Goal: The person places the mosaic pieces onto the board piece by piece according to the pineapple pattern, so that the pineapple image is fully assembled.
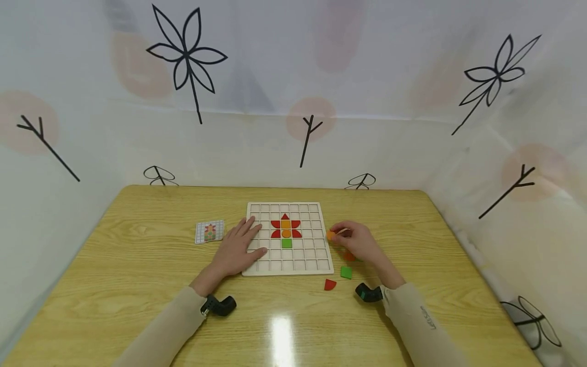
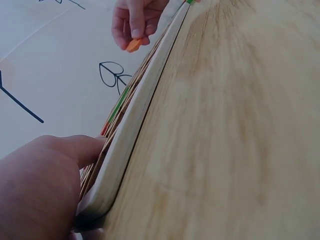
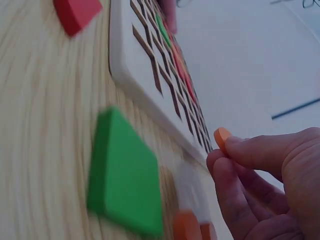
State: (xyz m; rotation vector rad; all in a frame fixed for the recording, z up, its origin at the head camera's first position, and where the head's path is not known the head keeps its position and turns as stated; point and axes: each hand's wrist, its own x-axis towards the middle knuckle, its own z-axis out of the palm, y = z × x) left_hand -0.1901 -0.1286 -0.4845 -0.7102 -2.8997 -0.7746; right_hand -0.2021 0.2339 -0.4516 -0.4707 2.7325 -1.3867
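Observation:
A white grid board (image 1: 288,273) lies on the table with a figure of red, orange and green pieces in its cells. My left hand (image 1: 236,250) rests on the board's left side, fingers spread and thumb over the lower cells. Just past the right edge, my right hand (image 1: 359,239) pinches a small orange piece (image 3: 221,137) between thumb and fingers, which hide part of its outline. In the board's figure, a green square (image 1: 287,243) sits below an orange circle (image 1: 286,233), with red pieces on both sides.
A picture card (image 1: 202,234) with a similar figure lies left of the board. Near the right hand are a loose green square (image 1: 346,272), a red quarter-round piece (image 1: 329,284) and orange pieces (image 1: 349,256) partly under the hand. White patterned cloth (image 1: 257,153) surrounds the wooden table.

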